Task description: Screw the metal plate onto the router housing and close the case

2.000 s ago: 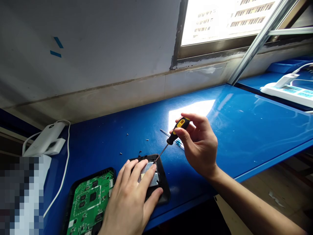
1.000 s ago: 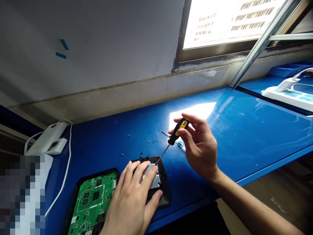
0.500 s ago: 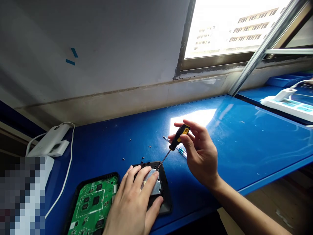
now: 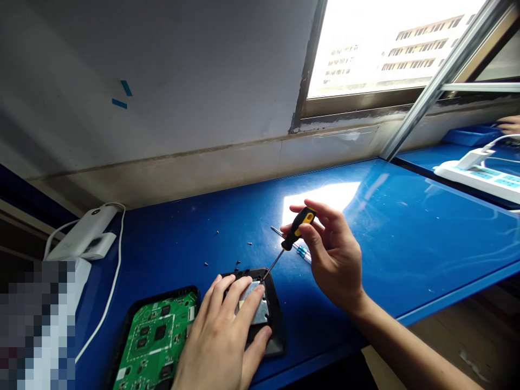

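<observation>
My right hand (image 4: pixel 331 252) grips a black-and-yellow screwdriver (image 4: pixel 299 227) between thumb and fingers. The screwdriver slants down to the left, and its tip meets the upper right corner of a metal plate (image 4: pixel 260 314) set in a black plastic housing (image 4: pixel 277 330). Across that housing lies my left hand (image 4: pixel 223 319), fingers spread over the plate and thumb on the lower part. To its left is a green circuit board (image 4: pixel 152 336) in a black frame, partly covered by my left hand. A second screwdriver (image 4: pixel 303 253) with a clear blue handle lies behind my right hand.
Several small screws (image 4: pixel 249 243) lie loose on the blue table (image 4: pixel 182 233) beyond the housing. White adapters (image 4: pixel 87 233) with a cable stand at the left. A white power strip (image 4: pixel 479 176), a blue tray (image 4: pixel 471 135) and another person's hand (image 4: pixel 509 124) are at the far right.
Both of my hands and the screwdriver stay nearly in place. Another person's hand has come into view at the right edge, by the blue tray.
</observation>
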`<act>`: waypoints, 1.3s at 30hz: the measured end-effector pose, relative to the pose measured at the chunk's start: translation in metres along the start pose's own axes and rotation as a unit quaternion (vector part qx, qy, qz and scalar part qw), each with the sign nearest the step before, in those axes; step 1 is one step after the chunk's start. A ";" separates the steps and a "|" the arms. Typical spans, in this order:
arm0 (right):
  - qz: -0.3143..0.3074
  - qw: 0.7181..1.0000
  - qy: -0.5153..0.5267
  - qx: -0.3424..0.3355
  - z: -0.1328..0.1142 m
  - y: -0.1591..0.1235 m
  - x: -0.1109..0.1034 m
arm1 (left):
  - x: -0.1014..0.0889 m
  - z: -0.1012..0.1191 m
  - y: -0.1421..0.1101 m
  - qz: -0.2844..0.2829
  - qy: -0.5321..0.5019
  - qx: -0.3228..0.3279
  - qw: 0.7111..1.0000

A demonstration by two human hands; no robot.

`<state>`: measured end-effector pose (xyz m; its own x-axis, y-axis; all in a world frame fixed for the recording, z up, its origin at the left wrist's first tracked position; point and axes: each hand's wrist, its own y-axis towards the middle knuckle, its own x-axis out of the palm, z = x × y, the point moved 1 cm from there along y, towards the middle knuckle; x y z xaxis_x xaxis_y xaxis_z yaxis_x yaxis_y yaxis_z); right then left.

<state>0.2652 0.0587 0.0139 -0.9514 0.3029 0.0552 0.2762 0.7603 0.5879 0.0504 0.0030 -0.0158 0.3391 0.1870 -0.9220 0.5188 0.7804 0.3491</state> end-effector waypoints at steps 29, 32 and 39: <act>-0.113 0.993 -0.019 -0.043 -0.024 0.008 0.016 | -0.011 -0.004 0.004 0.074 -0.112 -0.061 0.989; -0.136 0.984 -0.053 -0.098 -0.028 0.008 0.017 | -0.021 -0.011 0.004 0.087 -0.108 -0.063 0.988; -0.182 0.962 -0.084 -0.184 -0.043 0.011 0.021 | -0.040 -0.028 -0.010 0.015 -0.015 -0.013 1.000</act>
<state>0.2427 0.0485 0.0562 -0.9319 0.1676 -0.3216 -0.1671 0.5888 0.7908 0.0094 0.0044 0.0131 0.3786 0.1928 -0.9053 0.4876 0.7898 0.3721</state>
